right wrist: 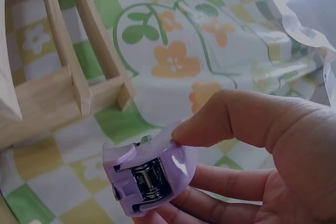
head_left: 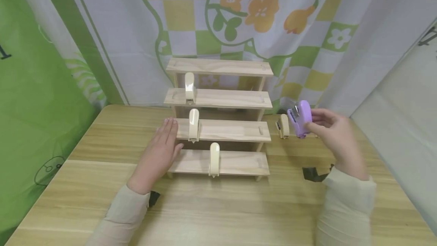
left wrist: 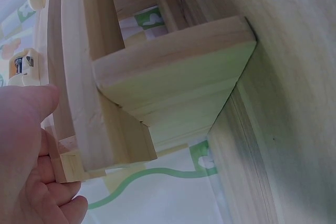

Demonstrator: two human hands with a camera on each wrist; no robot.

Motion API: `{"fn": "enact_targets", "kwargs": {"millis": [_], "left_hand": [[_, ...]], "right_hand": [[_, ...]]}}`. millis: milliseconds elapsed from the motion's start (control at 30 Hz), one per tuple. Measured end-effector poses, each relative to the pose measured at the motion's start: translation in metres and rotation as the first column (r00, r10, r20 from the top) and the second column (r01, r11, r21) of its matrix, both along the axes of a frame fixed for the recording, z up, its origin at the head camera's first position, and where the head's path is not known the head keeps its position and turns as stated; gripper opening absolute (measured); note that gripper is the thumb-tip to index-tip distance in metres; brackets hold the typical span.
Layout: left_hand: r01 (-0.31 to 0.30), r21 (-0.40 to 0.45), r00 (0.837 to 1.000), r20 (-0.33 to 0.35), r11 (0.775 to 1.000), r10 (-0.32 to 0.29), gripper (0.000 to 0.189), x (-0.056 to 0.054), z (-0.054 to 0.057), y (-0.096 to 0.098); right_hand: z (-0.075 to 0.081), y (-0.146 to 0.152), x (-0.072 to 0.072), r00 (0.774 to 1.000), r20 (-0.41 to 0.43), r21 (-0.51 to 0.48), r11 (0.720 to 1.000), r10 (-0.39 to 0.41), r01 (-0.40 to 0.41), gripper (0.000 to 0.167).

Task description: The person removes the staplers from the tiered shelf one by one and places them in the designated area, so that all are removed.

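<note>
My right hand [head_left: 338,139] holds a small purple stapler [head_left: 302,119] between thumb and fingers, off the table at the right of the rack. In the right wrist view the thumb lies on one side of the stapler [right wrist: 176,169], with fingers beneath. A beige stapler [head_left: 283,126] stands beside it, nearer the rack. My left hand [head_left: 158,153] rests with extended fingers against the left end of the wooden step rack [head_left: 235,130], at its second tier from the bottom. Cream staplers stand on the lowest tier [head_left: 214,159], the second [head_left: 194,125] and the third [head_left: 189,87].
The rack's top tier [head_left: 218,67] bears no stapler. Black tape pieces stick to the wooden table [head_left: 211,212] near both forearms. Behind the rack hangs a patterned curtain [head_left: 179,14]; green cloth [head_left: 37,113] covers the left side.
</note>
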State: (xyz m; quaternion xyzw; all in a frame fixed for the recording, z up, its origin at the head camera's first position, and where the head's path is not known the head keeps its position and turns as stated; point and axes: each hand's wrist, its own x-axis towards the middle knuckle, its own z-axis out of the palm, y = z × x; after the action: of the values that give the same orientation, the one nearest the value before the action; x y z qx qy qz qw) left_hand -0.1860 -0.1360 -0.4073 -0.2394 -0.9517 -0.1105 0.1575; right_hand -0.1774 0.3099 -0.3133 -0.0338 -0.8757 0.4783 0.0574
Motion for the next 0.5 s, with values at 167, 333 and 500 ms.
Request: {"fn": "enact_targets", "kwargs": {"millis": [167,333,500], "left_hand": [[-0.001,-0.002,1.000,0.001,1.000,0.001,0.070,0.000,-0.002,-0.001],[-0.005,-0.016,1.000,-0.007,1.000,0.005,0.070,0.000,-0.003,-0.003],[-0.007,-0.013,1.000,-0.018,1.000,0.007,0.071,-0.002,-0.005,-0.002]], "right_hand": [[-0.009,0.010,-0.008,0.999,0.050,0.050,0.999,-0.008,0.006,0.057],[-0.026,0.017,-0.019,0.997,0.071,0.100,0.995,0.018,-0.025,0.057],[-0.039,0.029,-0.025,0.997,0.081,0.169,0.985,0.018,-0.032,0.056]]}}
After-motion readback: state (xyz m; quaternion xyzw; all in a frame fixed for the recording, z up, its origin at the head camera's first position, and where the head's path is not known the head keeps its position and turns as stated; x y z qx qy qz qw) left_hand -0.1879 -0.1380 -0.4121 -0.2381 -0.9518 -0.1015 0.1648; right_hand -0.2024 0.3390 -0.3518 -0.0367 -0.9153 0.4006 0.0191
